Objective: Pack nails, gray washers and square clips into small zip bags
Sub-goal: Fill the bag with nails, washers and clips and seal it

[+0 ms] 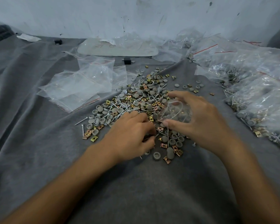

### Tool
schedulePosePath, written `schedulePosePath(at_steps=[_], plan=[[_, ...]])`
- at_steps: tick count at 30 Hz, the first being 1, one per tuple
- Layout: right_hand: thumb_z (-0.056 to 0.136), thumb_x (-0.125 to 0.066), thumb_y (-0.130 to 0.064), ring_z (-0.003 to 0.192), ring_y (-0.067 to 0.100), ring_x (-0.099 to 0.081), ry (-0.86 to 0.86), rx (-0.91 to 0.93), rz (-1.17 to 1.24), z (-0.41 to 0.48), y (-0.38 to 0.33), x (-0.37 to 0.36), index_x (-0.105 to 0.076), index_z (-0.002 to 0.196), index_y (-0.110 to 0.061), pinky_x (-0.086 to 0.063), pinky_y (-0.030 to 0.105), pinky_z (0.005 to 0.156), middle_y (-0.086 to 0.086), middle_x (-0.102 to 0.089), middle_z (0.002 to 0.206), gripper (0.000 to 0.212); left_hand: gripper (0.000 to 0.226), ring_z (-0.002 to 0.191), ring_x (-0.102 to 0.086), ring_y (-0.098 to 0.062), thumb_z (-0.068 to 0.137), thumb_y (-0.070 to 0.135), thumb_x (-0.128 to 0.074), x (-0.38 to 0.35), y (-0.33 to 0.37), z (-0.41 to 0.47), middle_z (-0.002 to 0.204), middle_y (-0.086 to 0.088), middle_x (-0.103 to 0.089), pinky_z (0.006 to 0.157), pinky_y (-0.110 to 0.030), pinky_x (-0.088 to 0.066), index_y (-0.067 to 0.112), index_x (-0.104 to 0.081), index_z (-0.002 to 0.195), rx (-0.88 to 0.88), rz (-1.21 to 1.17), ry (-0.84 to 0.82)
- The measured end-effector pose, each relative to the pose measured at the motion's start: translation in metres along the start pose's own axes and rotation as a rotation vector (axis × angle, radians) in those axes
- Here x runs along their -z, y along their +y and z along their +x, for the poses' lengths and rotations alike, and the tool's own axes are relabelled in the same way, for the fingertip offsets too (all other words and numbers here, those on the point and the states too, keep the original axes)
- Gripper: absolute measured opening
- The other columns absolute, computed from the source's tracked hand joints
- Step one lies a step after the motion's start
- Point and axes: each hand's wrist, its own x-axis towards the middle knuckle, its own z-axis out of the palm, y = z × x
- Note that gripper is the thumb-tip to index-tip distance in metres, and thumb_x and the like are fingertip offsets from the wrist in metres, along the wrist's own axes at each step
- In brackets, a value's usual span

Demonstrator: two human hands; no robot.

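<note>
Right hand (200,120) grips a part-filled zip bag (176,112) over the pile of nails (81,122), washers (94,122) and clips (94,138) on the cloth (39,126). Left hand (129,133) is curled around a few nails just beside it.

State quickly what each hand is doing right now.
Left hand: fingers curled round nails.
Right hand: holding a small zip bag, partly filled.

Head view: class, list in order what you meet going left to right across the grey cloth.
Empty zip bags → left hand gripping nails → right hand holding a small zip bag of parts → filled zip bags.
</note>
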Motion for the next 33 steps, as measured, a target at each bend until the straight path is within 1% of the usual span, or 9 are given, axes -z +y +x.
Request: schedulePosePath(at_steps=[3, 7, 10, 12, 15, 20, 24, 28, 33], plan=[[0.071, -0.08, -0.053, 0.124, 0.011, -0.054, 0.034, 0.018, 0.046, -0.001, -0.002, 0.002, -0.052, 0.14, -0.038, -0.042, 0.029, 0.1, -0.017, -0.062, 0.121, 0.076, 0.03, 0.103, -0.047, -0.015, 0.099, 0.046, -0.048, -0.001, -0.001, 0.001, 0.105, 0.006, -0.055, 0.094, -0.037, -0.039, 0.029, -0.068, 0.115, -0.032, 0.016, 0.011], [0.071, -0.08, -0.053, 0.124, 0.009, -0.053, 0.049, 0.018, 0.054, -0.001, -0.003, 0.001, -0.052, 0.14, -0.039, -0.037, 0.02, 0.096, -0.017, -0.063, 0.12, 0.076, 0.031, 0.103, -0.045, -0.016, 0.104, 0.041, -0.042, -0.005, 0.0, -0.001, 0.109, 0.004, -0.053, 0.095, -0.035, -0.038, 0.023, -0.062, 0.118, -0.031, -0.002, 0.03], [0.072, -0.081, -0.052, 0.123, 0.011, -0.054, 0.043, 0.014, 0.043, -0.001, -0.002, 0.0, -0.052, 0.14, -0.038, -0.04, 0.026, 0.096, -0.018, -0.062, 0.119, 0.076, 0.028, 0.102, -0.046, -0.017, 0.105, 0.036, -0.041, -0.004, -0.002, -0.002, 0.109, 0.002, -0.053, 0.094, -0.033, -0.038, 0.019, -0.061, 0.114, 0.0, -0.071, 0.073], [0.072, -0.082, -0.051, 0.123, 0.011, -0.054, 0.046, 0.013, 0.038, -0.001, -0.001, 0.0, -0.052, 0.14, -0.039, -0.041, 0.028, 0.097, -0.02, -0.062, 0.117, 0.076, 0.024, 0.099, -0.044, -0.015, 0.104, 0.033, -0.043, -0.001, -0.006, -0.001, 0.105, 0.003, -0.051, 0.089, -0.026, -0.035, 0.017, -0.061, 0.11, 0.051, -0.156, 0.125], [0.071, -0.08, -0.055, 0.125, 0.011, -0.053, 0.021, 0.009, 0.036, -0.002, -0.001, 0.0, -0.051, 0.142, -0.039, -0.045, 0.034, 0.101, -0.017, -0.063, 0.122, 0.077, 0.016, 0.094, -0.04, -0.01, 0.104, 0.033, -0.041, 0.002, -0.009, 0.002, 0.097, 0.01, -0.046, 0.081, -0.022, -0.028, 0.024, -0.054, 0.101, 0.134, -0.297, 0.139], [0.071, -0.077, -0.057, 0.126, 0.012, -0.052, 0.007, 0.004, 0.034, -0.002, -0.002, 0.001, -0.05, 0.142, -0.041, -0.047, 0.039, 0.101, -0.012, -0.065, 0.125, 0.078, 0.015, 0.089, -0.045, -0.004, 0.105, 0.034, -0.044, 0.005, -0.019, 0.003, 0.092, 0.015, -0.049, 0.075, -0.022, -0.035, 0.032, -0.049, 0.091, 0.178, -0.434, 0.107], [0.071, -0.078, -0.056, 0.126, 0.013, -0.052, -0.004, -0.004, 0.031, -0.003, -0.003, 0.002, -0.049, 0.142, -0.041, -0.047, 0.039, 0.101, -0.012, -0.064, 0.126, 0.077, 0.021, 0.073, -0.047, -0.003, 0.104, 0.034, -0.047, 0.01, -0.03, 0.004, 0.083, 0.008, -0.052, 0.063, -0.018, -0.039, 0.019, -0.056, 0.094, 0.207, -0.628, 0.142], [0.072, -0.077, -0.056, 0.125, 0.009, -0.05, -0.021, 0.012, 0.014, -0.003, -0.007, -0.001, -0.049, 0.141, -0.042, -0.044, 0.035, 0.1, -0.022, -0.058, 0.122, 0.076, 0.026, 0.062, -0.043, -0.001, 0.1, 0.041, -0.048, 0.011, -0.023, 0.005, 0.073, 0.014, -0.049, 0.056, -0.018, -0.038, 0.018, -0.059, 0.097, 0.188, -0.847, 0.095], [0.074, -0.078, -0.057, 0.124, 0.004, -0.047, -0.046, 0.022, -0.013, -0.004, -0.008, -0.004, -0.049, 0.142, -0.044, -0.037, 0.023, 0.093, -0.029, -0.05, 0.119, 0.075, 0.017, 0.056, -0.047, 0.0, 0.1, 0.042, -0.053, 0.005, -0.015, 0.006, 0.068, 0.017, -0.055, 0.052, -0.02, -0.04, 0.028, -0.062, 0.096, 0.203, -0.859, 0.045]])
